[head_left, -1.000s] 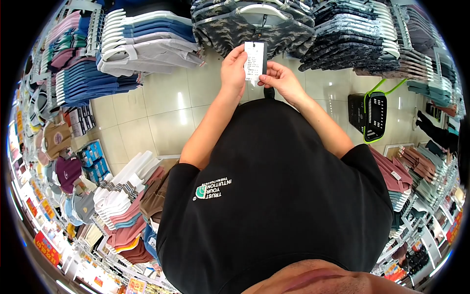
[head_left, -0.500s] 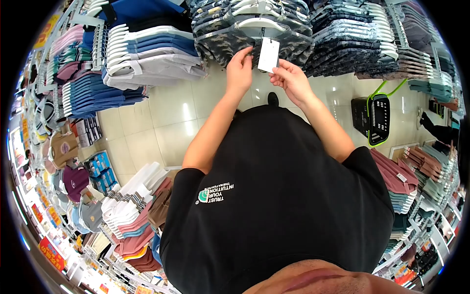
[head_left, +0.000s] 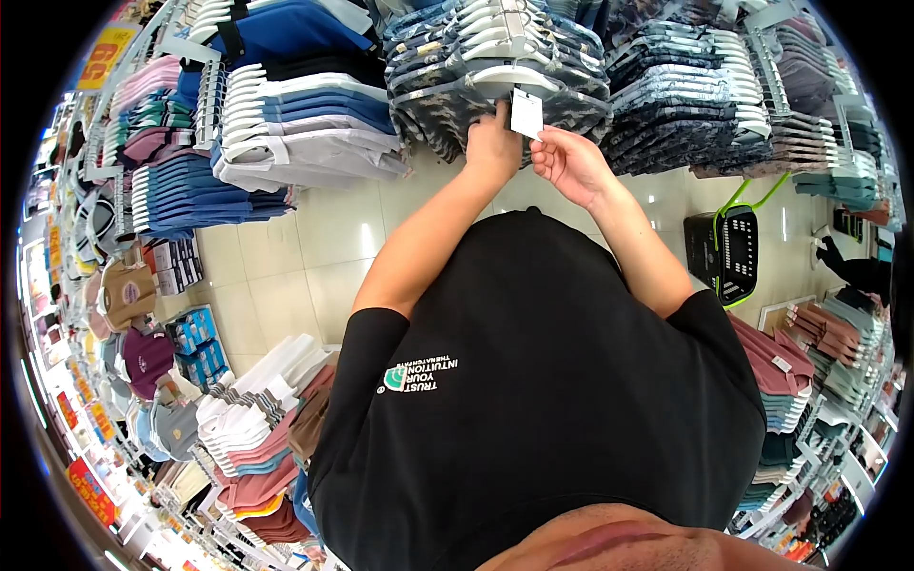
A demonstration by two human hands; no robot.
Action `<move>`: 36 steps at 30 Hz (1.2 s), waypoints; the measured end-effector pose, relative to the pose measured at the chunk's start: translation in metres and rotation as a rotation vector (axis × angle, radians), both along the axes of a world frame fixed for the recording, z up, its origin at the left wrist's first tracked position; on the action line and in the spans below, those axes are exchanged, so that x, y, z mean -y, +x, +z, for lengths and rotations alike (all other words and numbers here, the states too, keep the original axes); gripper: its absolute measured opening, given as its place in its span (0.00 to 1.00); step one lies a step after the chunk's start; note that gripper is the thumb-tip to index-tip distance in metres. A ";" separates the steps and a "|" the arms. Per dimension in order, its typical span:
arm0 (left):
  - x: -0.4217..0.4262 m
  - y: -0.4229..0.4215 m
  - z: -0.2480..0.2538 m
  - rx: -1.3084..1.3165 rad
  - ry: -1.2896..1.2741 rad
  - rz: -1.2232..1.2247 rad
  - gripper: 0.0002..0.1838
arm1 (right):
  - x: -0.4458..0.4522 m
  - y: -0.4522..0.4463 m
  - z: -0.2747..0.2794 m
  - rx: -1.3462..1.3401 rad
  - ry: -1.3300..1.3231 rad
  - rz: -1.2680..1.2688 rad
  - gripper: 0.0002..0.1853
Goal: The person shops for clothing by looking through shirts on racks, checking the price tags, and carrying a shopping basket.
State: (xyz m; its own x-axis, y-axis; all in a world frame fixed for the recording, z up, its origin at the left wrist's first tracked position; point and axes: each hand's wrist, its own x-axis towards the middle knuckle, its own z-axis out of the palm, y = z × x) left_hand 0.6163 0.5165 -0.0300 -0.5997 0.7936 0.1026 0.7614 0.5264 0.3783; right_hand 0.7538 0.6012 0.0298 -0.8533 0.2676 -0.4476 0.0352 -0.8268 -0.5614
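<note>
Between the thumb and fingers of my right hand (head_left: 574,167) is the lower corner of a white price tag (head_left: 526,114). The tag hangs at the neck of a grey camouflage shirt (head_left: 438,116), which is on a white hanger (head_left: 509,76) at the front of a packed rail. My left hand (head_left: 493,147) is at the shirt's neckline, just left of the tag. One finger points up toward the collar. The other fingertips are partly hidden, so their grip is unclear.
Shirts on hangers (head_left: 314,143) flank the rail on the left, with dark patterned ones (head_left: 681,114) on the right. A black shopping basket (head_left: 724,252) with green handles stands on the tiled floor (head_left: 314,233). More racks are behind me.
My left hand has moved right and slightly down, closer to the tag and the collar. My right hand keeps the tag, which now hangs slightly lower and tilted.
</note>
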 end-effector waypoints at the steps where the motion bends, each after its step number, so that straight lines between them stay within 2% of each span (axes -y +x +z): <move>1: 0.001 0.001 -0.002 -0.104 -0.095 -0.115 0.20 | -0.002 -0.003 -0.001 -0.003 0.004 0.003 0.07; 2: 0.003 0.002 0.006 -0.208 -0.192 -0.228 0.19 | -0.004 -0.006 -0.001 0.006 -0.009 -0.006 0.08; 3: 0.001 0.002 0.016 -0.119 -0.353 -0.249 0.16 | -0.006 -0.009 -0.001 0.015 -0.022 -0.013 0.09; 4: 0.003 0.004 0.021 -0.119 -0.351 -0.240 0.16 | -0.007 -0.012 -0.001 0.015 -0.019 -0.004 0.09; 6: 0.009 0.008 0.026 0.066 -0.151 -0.166 0.13 | -0.007 -0.020 0.004 -0.012 -0.016 -0.047 0.13; 8: 0.012 0.010 0.014 -0.022 -0.208 -0.242 0.09 | -0.004 -0.026 0.013 -0.077 -0.011 -0.026 0.16; 10: 0.012 0.014 0.007 0.196 -0.030 -0.030 0.08 | 0.002 -0.031 0.024 -0.035 0.073 -0.044 0.19; 12: 0.015 0.014 0.012 0.187 -0.100 -0.094 0.08 | 0.004 -0.035 0.023 -0.048 0.090 -0.019 0.20; 14: 0.022 0.017 0.022 0.095 -0.231 -0.265 0.10 | 0.010 -0.037 0.023 -0.003 0.224 -0.008 0.20; 15: 0.024 0.019 0.027 0.099 -0.230 -0.259 0.10 | 0.012 -0.037 0.021 -0.001 0.225 -0.001 0.20; 17: 0.030 0.021 0.033 0.098 -0.206 -0.303 0.11 | 0.014 -0.036 0.017 0.044 0.393 0.034 0.22; 21: 0.035 0.023 0.028 0.123 -0.186 -0.289 0.13 | 0.016 -0.029 0.014 0.064 0.546 0.015 0.20; 23: 0.040 0.027 0.033 0.022 -0.051 -0.222 0.15 | 0.014 -0.027 0.002 0.039 0.646 -0.052 0.17; 27: 0.046 0.025 0.045 0.021 -0.103 -0.228 0.24 | 0.006 -0.023 0.004 0.039 0.903 -0.224 0.15; 30: 0.052 0.023 0.042 0.015 -0.041 -0.216 0.24 | -0.005 -0.023 0.003 0.039 0.990 -0.281 0.14; 32: 0.054 0.022 0.041 0.019 -0.023 -0.202 0.23 | -0.010 -0.023 0.002 0.098 1.229 -0.304 0.14; 36: 0.062 0.020 0.042 0.064 -0.009 -0.181 0.26 | -0.010 -0.028 0.003 0.138 1.218 -0.299 0.14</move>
State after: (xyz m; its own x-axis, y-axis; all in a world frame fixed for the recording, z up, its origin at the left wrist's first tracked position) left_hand 0.6366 0.4544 0.0117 -0.4525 0.8896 0.0614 0.8183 0.3869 0.4252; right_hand 0.7259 0.6113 0.0326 -0.6542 0.7426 0.1436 0.0558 0.2367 -0.9700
